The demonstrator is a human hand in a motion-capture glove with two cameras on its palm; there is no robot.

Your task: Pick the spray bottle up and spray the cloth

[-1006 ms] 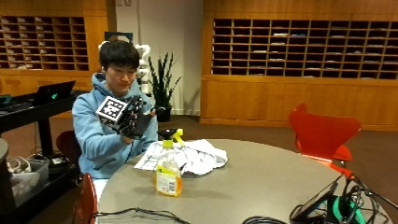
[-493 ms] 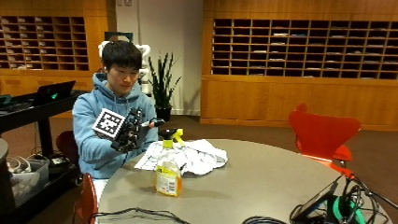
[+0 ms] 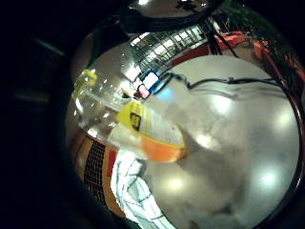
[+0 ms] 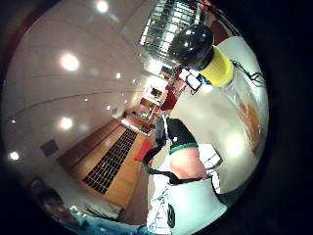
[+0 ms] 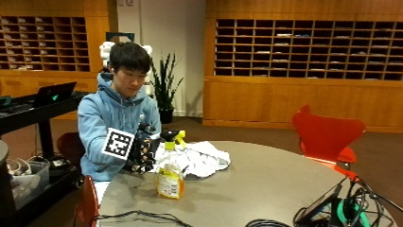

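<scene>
Translucent plastic spray bottle [image 5: 170, 176] beside crumpled cloth [image 5: 200, 159]

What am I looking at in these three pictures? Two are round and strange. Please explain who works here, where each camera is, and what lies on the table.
There is no robot: a person sits at a round table and works with a black-gloved right hand. The ordinary picture comes from a camera across the table. The two round pictures come from very wide cameras on that hand's palm, one at the thumb side, one at the little finger side. On the table stand a clear spray bottle with orange liquid and a yellow-and-black head, and behind it lies a crumpled white cloth. The bottle looks large in the palm views, so the hand is close beside it, but I cannot see that it holds the bottle yet.
</scene>
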